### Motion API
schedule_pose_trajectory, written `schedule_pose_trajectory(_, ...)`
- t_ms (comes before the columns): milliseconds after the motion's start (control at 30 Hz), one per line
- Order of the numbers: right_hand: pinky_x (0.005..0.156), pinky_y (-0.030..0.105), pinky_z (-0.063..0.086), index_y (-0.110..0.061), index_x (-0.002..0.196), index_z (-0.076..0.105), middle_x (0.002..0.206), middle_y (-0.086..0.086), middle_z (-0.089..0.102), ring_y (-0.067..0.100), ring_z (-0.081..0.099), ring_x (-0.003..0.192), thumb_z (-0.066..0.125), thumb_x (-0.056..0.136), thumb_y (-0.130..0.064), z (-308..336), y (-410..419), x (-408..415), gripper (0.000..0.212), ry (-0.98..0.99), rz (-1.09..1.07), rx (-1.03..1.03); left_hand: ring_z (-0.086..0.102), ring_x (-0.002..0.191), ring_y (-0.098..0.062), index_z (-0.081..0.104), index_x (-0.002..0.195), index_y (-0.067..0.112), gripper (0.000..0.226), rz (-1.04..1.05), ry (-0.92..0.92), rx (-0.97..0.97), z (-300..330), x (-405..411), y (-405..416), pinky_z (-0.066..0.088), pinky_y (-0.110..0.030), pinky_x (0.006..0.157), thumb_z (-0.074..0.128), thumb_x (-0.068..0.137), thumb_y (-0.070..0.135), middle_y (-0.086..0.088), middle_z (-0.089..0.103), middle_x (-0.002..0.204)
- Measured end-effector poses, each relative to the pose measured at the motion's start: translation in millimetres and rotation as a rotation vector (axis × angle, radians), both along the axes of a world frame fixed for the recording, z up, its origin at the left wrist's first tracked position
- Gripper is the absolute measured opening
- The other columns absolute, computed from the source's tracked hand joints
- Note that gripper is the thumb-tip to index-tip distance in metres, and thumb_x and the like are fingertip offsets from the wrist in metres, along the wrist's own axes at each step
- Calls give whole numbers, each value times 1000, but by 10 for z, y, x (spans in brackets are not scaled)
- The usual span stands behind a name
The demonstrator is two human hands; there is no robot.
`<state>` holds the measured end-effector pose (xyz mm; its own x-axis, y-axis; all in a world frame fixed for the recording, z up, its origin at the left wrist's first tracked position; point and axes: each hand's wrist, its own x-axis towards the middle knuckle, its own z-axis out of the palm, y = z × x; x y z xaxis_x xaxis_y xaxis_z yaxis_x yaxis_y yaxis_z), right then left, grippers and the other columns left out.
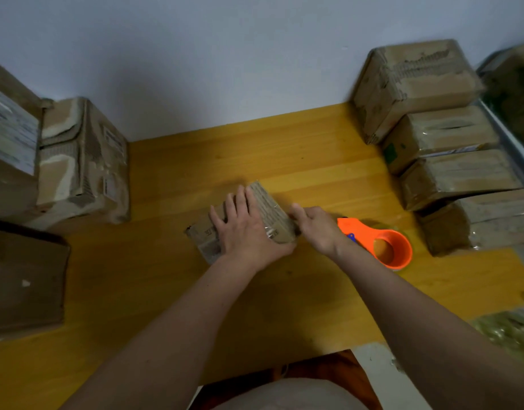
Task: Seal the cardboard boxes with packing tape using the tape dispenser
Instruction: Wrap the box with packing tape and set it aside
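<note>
Head view centres on a small cardboard box [249, 220] lying on the yellow wooden table [154, 279], turned at an angle. Glossy tape shows along its right-hand edge. The left hand [244, 229] lies flat on top, fingers spread and released, pinning it down. At the box's 3 o'clock edge, the right hand [315, 229] presses its loosely curled fingers against the side, seemingly smoothing tape; it grasps nothing that I can see. Just beyond that hand, further toward 3 o'clock, the orange tape dispenser [382, 245] rests on the table, unheld. A stack of boxes [441, 149] stands at 2 o'clock, and larger worn boxes [77, 161] at 9 o'clock. As a judgement, the sideways rubbing could skid or twist the box if the left palm eases, wrinkling the tape, and the right wrist could knock the dispenser.
</note>
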<state>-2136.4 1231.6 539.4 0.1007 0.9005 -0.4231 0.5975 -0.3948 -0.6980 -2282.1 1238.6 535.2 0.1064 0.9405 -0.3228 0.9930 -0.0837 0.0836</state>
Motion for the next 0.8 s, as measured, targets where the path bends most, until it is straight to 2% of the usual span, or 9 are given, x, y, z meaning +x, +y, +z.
schedule_pose_trajectory(100, 93, 38, 46, -5, 108, 70, 110, 13, 70, 28, 62, 108, 42, 101, -25, -81, -171, -23, 35, 67, -228, 271, -7, 146, -32, -17, 149, 9, 147, 85, 9, -4, 8, 37, -25, -6, -63, 111, 40, 46, 97, -6, -14, 160)
schedule_pose_trajectory(200, 89, 38, 48, -6, 110, 68, 106, 9, 71, 23, 64, 101, 50, 98, -22, -218, -329, -224, 27, 127, -176, 317, -6, 146, -33, -16, 149, 8, 141, 137, 8, -19, 48, 93, -48, -2, -64, 110, 36, 53, 96, -8, -13, 160)
schedule_pose_trajectory(300, 83, 34, 49, -7, 99, 69, 98, 9, 70, 20, 64, 92, 41, 101, -26, -306, -256, -260, 34, 177, -214, 245, -7, 146, -35, -19, 149, 7, 143, 118, 36, -70, 87, 97, -15, -1, -65, 110, 40, 54, 95, -11, -18, 159)
schedule_pose_trajectory(367, 80, 20, 48, -11, 93, 71, 95, 4, 70, 11, 63, 90, 28, 104, -31, -301, -184, -218, 48, 394, -349, 157, -11, 146, -35, -23, 148, 8, 152, 46, 34, -135, 100, 3, 25, -1, -65, 111, 52, 47, 95, -12, -24, 157)
schedule_pose_trajectory(433, 86, 19, 46, -14, 94, 73, 99, 3, 72, 12, 65, 96, 20, 104, -37, -327, -140, -226, 59, 569, -457, 87, -13, 145, -34, -25, 147, 14, 157, -45, 7, -154, 83, -164, 41, 0, -62, 112, 58, 41, 93, -8, -29, 156)
schedule_pose_trajectory(533, 70, 14, 48, -25, 76, 75, 81, -9, 74, 0, 68, 78, 20, 103, -43, -329, -47, -340, 64, 621, -533, 37, -11, 146, -29, -24, 147, 21, 153, -138, -32, -90, 20, -368, 15, 3, -57, 114, 55, 40, 95, -1, -28, 156)
schedule_pose_trajectory(667, 87, 36, 51, -15, 83, 74, 96, 5, 72, 17, 67, 86, 33, 103, -36, -345, 114, -410, 50, 888, -728, -115, -6, 145, -27, -26, 146, 26, 150, -131, -75, -10, -81, -411, -2, 7, -55, 114, 45, 36, 99, 1, -21, 158)
schedule_pose_trajectory(767, 73, 37, 55, -19, 70, 79, 73, 3, 74, 19, 70, 67, 46, 97, -27, -411, 133, -401, 43, 1039, -803, -184, -6, 143, -27, -29, 142, 40, 141, -131, -109, 22, -131, -413, 6, 8, -57, 111, 35, 33, 100, 1, -20, 157)
schedule_pose_trajectory(800, 70, 37, 55, -19, 79, 79, 72, 4, 74, 20, 70, 67, 50, 95, -22, -418, 146, -386, 34, 1047, -832, -204, -7, 142, -26, -29, 141, 43, 137, -135, -110, 25, -137, -413, 12, 8, -57, 111, 33, 33, 100, 1, -22, 156)
